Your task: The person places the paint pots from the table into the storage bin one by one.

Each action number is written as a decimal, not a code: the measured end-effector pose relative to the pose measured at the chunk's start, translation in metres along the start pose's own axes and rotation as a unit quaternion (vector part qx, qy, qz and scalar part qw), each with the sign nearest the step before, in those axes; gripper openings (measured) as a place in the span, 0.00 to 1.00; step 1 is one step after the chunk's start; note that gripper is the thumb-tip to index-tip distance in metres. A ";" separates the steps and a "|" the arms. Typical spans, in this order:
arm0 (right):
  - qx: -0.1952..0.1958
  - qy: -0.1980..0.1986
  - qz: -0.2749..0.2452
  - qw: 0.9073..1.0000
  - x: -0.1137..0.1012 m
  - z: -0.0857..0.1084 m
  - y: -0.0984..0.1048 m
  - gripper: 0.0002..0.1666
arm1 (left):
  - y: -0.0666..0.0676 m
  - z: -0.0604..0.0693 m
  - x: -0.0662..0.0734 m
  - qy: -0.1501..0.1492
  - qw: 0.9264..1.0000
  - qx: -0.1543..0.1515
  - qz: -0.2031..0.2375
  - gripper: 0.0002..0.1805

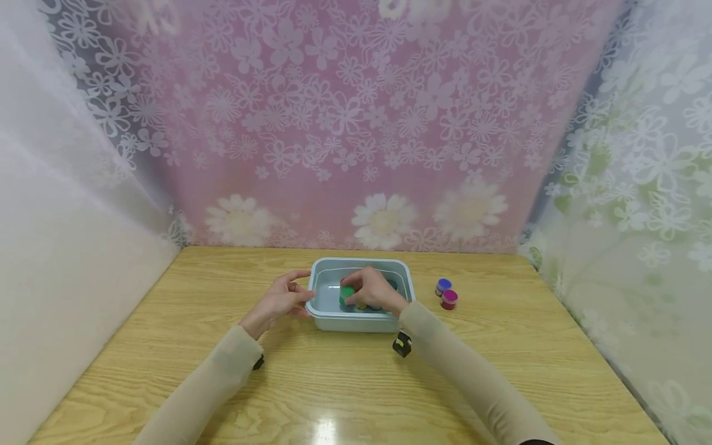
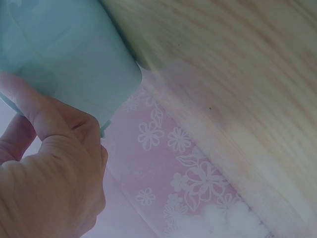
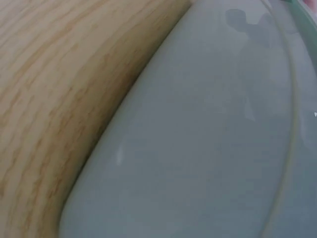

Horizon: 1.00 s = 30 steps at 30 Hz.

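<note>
A light blue plastic basin (image 1: 356, 322) stands on the table. At its left end my left hand (image 1: 278, 298) grips the rim; in the left wrist view the same hand (image 2: 54, 148) has its fingers against the basin wall (image 2: 74, 54). Inside the basin my right hand (image 1: 374, 288) pinches a small green jar (image 1: 347, 293) between thumb and fingers. Under that hand other small jars are partly hidden, a yellowish one (image 1: 361, 305) among them. The right wrist view has only the basin's outer side (image 3: 188, 134), with the right hand out of sight.
To the right of the basin, a small blue-lidded jar (image 1: 443, 286) and a magenta-lidded jar (image 1: 449, 300) stand close together on the wooden table (image 1: 356, 383). Behind hangs a pink flowered curtain (image 1: 356, 123), with pale drapes at both sides.
</note>
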State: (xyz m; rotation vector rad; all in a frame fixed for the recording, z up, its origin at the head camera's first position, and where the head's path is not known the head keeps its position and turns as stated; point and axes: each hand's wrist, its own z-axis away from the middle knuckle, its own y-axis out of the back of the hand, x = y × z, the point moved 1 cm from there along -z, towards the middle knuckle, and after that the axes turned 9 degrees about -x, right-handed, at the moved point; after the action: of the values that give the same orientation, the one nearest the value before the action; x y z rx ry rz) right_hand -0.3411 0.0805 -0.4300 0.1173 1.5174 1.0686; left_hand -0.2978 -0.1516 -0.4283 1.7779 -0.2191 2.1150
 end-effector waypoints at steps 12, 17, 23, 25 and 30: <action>0.001 -0.002 0.031 1.000 -0.003 -0.001 -0.002 0.25 | 0.002 -0.002 -0.003 -0.003 1.000 0.002 -0.002 0.34; -0.002 0.006 0.052 0.999 -0.003 -0.005 -0.004 0.25 | 0.004 -0.004 -0.006 -0.003 1.000 0.004 -0.004 0.33; -0.005 -0.005 0.057 0.998 -0.006 -0.003 -0.002 0.25 | 0.002 -0.002 -0.002 -0.002 1.000 0.003 -0.011 0.34; -0.004 -0.003 0.062 0.998 -0.006 -0.002 -0.002 0.25 | 0.001 -0.001 0.000 -0.002 1.000 0.006 -0.011 0.34; -0.001 0.000 0.064 0.998 -0.006 -0.001 -0.002 0.24 | 0.000 0.000 0.001 0.000 1.000 0.003 -0.010 0.34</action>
State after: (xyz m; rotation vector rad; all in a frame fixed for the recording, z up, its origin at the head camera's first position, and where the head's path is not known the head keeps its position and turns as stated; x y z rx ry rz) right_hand -0.3392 0.0755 -0.4272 0.2148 1.5249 1.1718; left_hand -0.2981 -0.1511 -0.4278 1.7755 -0.1928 2.1044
